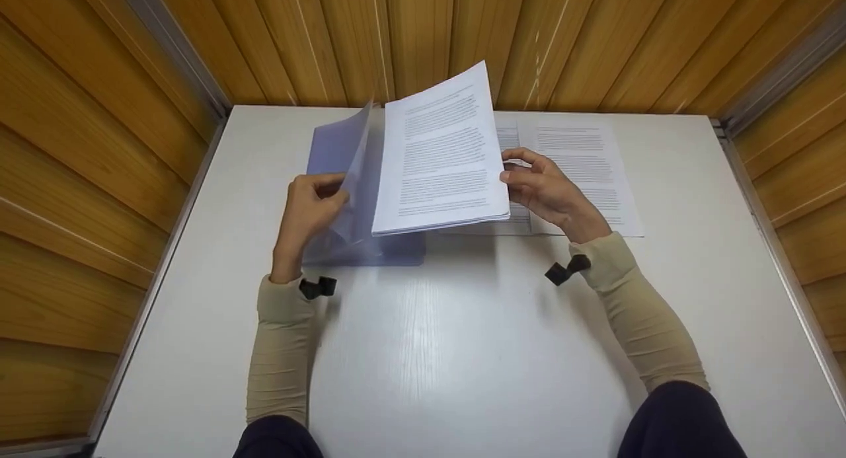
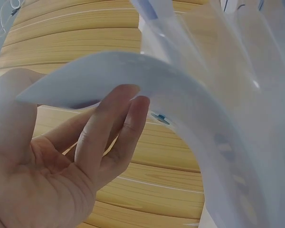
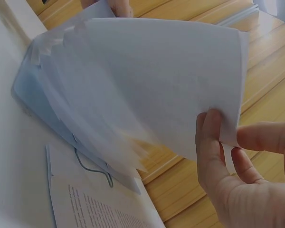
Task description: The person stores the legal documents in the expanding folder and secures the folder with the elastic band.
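A stack of printed sheets [image 1: 439, 160] is raised above the table, its right edge pinched between thumb and fingers of my right hand [image 1: 552, 190]. The right wrist view shows the back of the sheets [image 3: 171, 71] and that grip up close. To the left lies an open bluish translucent folder [image 1: 334, 141], partly hidden behind the sheets. My left hand [image 1: 310, 207] pinches the edge of a clear, upright, curved leaf [image 1: 357, 174] of the folder. In the left wrist view this leaf [image 2: 133, 71] bends away from the fingers.
More printed sheets [image 1: 585, 174] lie flat on the white table [image 1: 410, 352], behind and to the right of my right hand. A dark cord loop [image 3: 92, 170] hangs at the folder's edge. Wood-panelled walls [image 1: 423, 41] stand behind the table and on both sides.
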A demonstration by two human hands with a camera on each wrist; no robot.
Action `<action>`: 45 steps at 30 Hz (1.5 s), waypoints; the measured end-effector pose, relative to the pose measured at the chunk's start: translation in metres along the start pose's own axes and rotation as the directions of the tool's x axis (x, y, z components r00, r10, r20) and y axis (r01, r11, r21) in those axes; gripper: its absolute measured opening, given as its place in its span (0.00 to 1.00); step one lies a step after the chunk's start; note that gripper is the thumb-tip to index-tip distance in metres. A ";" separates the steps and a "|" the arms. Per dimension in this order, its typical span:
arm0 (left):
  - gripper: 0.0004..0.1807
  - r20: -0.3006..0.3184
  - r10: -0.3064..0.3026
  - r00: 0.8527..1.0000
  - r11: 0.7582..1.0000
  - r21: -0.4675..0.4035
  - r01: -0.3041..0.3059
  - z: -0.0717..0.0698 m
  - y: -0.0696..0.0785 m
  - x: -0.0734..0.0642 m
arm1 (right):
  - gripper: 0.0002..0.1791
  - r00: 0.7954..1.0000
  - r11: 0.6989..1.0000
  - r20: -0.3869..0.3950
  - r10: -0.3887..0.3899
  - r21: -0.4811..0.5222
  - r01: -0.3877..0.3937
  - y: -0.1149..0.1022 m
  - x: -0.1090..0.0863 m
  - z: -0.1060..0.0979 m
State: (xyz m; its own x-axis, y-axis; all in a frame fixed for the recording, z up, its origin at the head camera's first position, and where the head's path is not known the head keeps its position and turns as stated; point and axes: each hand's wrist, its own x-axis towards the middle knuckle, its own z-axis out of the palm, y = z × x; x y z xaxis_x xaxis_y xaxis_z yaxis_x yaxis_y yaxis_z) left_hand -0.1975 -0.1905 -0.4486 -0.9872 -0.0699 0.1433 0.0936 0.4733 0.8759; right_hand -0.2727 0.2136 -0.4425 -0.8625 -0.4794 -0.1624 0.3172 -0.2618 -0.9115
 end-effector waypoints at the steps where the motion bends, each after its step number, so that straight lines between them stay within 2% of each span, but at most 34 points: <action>1: 0.20 0.000 0.001 1.000 1.000 -0.003 -0.001 0.000 0.000 0.000 | 0.18 1.000 1.000 -0.001 0.002 0.000 -0.002 0.000 0.001 0.001; 13: 0.20 -0.010 0.008 1.000 1.000 -0.005 -0.009 -0.001 0.000 0.000 | 0.18 1.000 1.000 -0.014 -0.005 0.002 0.005 0.008 0.011 0.018; 32: 0.19 -0.021 0.037 0.999 0.999 0.001 -0.037 0.000 0.001 0.000 | 0.18 1.000 1.000 0.010 0.012 -0.015 -0.011 0.019 0.026 0.035; 45: 0.20 -0.008 0.033 0.999 0.999 0.012 -0.033 0.003 0.002 0.002 | 0.16 0.999 0.999 0.011 -0.031 -0.013 0.031 0.005 0.028 0.038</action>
State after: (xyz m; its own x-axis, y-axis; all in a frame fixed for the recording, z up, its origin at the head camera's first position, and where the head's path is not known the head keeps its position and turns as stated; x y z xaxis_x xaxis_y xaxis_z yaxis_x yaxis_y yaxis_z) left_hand -0.1995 -0.1871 -0.4477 -0.9826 -0.0613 0.1756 0.1243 0.4859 0.8651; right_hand -0.2807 0.1673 -0.4373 -0.8673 -0.4805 -0.1303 0.2854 -0.2654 -0.9209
